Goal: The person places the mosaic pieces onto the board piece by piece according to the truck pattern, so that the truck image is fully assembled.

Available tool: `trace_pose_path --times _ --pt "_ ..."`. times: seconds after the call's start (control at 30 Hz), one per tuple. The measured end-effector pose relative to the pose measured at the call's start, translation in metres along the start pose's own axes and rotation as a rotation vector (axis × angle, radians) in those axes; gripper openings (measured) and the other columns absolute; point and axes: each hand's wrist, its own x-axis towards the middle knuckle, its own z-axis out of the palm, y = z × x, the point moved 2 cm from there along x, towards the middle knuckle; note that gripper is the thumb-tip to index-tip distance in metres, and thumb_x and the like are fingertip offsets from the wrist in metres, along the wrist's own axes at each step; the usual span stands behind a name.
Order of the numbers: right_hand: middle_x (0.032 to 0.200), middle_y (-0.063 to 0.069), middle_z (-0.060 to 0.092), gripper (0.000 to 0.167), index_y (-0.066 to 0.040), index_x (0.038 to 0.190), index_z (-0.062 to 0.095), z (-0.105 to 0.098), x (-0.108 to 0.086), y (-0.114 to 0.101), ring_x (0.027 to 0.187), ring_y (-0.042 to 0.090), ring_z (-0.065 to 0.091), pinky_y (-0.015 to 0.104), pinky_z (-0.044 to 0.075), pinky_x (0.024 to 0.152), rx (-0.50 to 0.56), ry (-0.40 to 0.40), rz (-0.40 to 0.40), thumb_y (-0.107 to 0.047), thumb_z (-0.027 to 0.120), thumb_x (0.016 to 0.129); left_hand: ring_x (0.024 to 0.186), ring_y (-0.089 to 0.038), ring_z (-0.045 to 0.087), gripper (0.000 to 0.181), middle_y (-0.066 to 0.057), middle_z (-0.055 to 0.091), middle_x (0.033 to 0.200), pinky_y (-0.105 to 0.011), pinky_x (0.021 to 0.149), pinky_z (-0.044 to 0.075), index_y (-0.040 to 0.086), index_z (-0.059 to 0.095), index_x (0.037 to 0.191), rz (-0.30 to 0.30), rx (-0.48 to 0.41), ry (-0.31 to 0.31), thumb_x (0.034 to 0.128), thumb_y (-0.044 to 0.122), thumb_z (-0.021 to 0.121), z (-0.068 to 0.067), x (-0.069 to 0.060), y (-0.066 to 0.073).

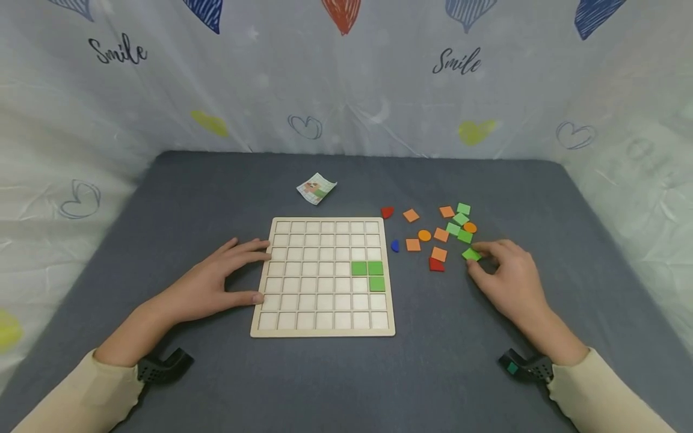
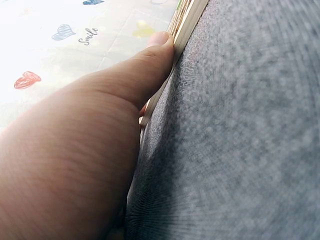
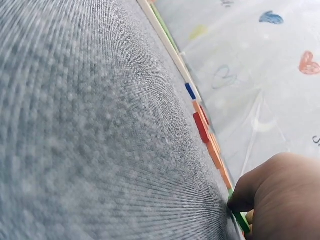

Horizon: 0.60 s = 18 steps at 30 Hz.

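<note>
A wooden grid board (image 1: 323,332) lies flat on the table, with three green square tiles (image 1: 359,268) set in cells near its right edge. My left hand (image 1: 216,279) rests at the board's left edge, thumb and fingertips touching the rim, fingers extended; its thumb (image 2: 155,55) shows against the board's side in the left wrist view. To the right of the board, my right hand (image 1: 509,276) pinches a green tile (image 1: 471,254) between thumb and fingers, at the near right side of the loose pieces. In the right wrist view that green tile (image 3: 242,221) is partly hidden by the hand.
Loose pieces lie right of the board: several orange squares (image 1: 413,245), several green squares (image 1: 453,229), orange circles (image 1: 425,236), red pieces (image 1: 437,264) and a blue half-round piece (image 1: 395,245). A small printed card (image 1: 316,189) lies behind the board. A patterned curtain (image 1: 346,90) hangs behind the table.
</note>
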Motion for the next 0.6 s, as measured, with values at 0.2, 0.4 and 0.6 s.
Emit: trace_pose_path --times 0.2,0.4,0.6 --pt "0.103 0.013 0.072 0.025 -0.002 0.116 0.082 0.0018 -0.0005 -0.0006 0.084 0.025 0.060 0.041 0.045 0.070 0.031 0.026 -0.042 -0.005 0.080 0.091 0.167 -0.044 0.010 0.081 0.005 0.033 0.177 -0.072 0.130 0.017 0.029 0.056 0.160 0.006 -0.004 0.003 0.0916 0.061 0.084 0.0007 -0.0007 -0.0009" --pt "0.104 0.010 0.072 0.024 -0.004 0.116 0.082 0.0015 0.0005 -0.0032 0.085 0.023 0.061 0.038 0.046 0.071 0.048 0.028 -0.064 -0.005 0.080 0.092 0.167 -0.043 0.010 0.081 0.004 0.033 0.177 -0.070 0.131 0.017 0.029 0.056 0.160 0.014 -0.011 0.007 0.0918 0.060 0.084 0.0010 -0.0005 -0.0011" --pt "0.105 0.007 0.071 0.025 -0.006 0.116 0.083 0.0014 0.0000 -0.0063 0.086 0.020 0.060 0.031 0.045 0.071 0.072 0.045 -0.086 -0.005 0.080 0.091 0.166 -0.045 0.010 0.081 0.003 0.034 0.177 -0.073 0.130 0.017 0.028 0.056 0.161 0.016 -0.016 0.008 0.0913 0.059 0.085 -0.0006 0.0009 -0.0011"
